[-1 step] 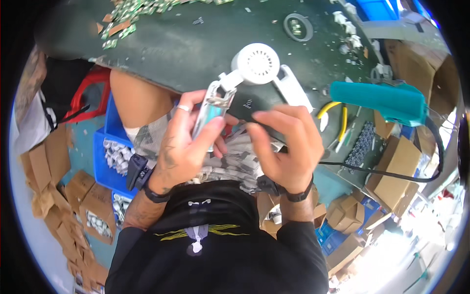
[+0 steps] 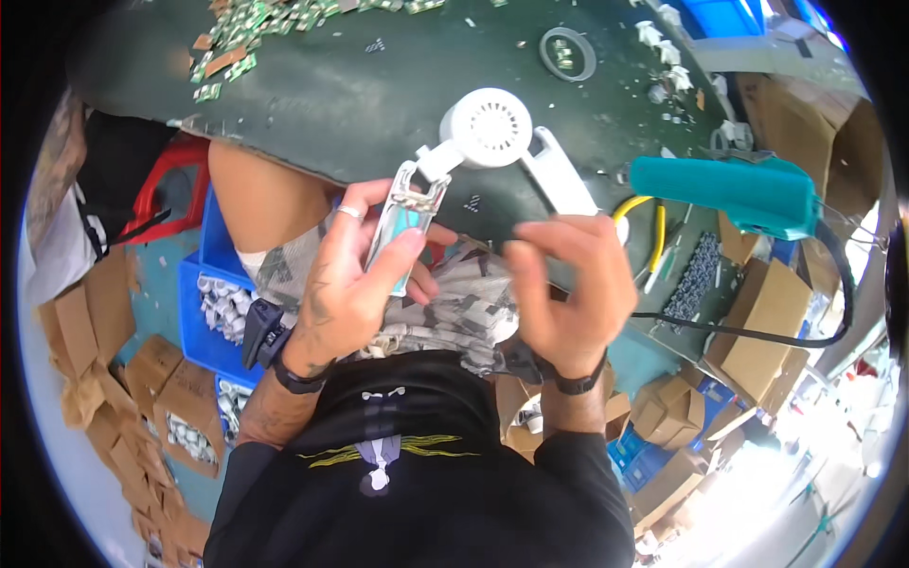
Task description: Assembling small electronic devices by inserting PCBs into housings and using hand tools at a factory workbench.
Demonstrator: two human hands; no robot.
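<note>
My left hand (image 2: 352, 284) grips a white handheld fan (image 2: 490, 128) by its opened handle. A light-blue insert (image 2: 402, 248) shows inside the handle, under my left thumb. The round slotted fan head points away from me, over the table edge. Beside the head, a long white plastic piece (image 2: 561, 175) slants to the right; whether it is joined to the fan I cannot tell. My right hand (image 2: 578, 293) hovers to the right of the fan, slightly blurred, its fingers bent and the thumb just apart from the forefinger. Nothing shows between them.
On the dark green table (image 2: 341, 114) lie a heap of small green boards (image 2: 275, 24), a grey ring (image 2: 568, 54), yellow-handled pliers (image 2: 658, 237) and a pile of screws (image 2: 694, 275). A teal corded power tool (image 2: 724, 194) is at right. Blue bins (image 2: 194, 327) and cardboard boxes (image 2: 762, 331) surround me.
My right hand has drawn a little to the right, away from the fan. The left hand still grips the handle. The whole view has shifted slightly.
</note>
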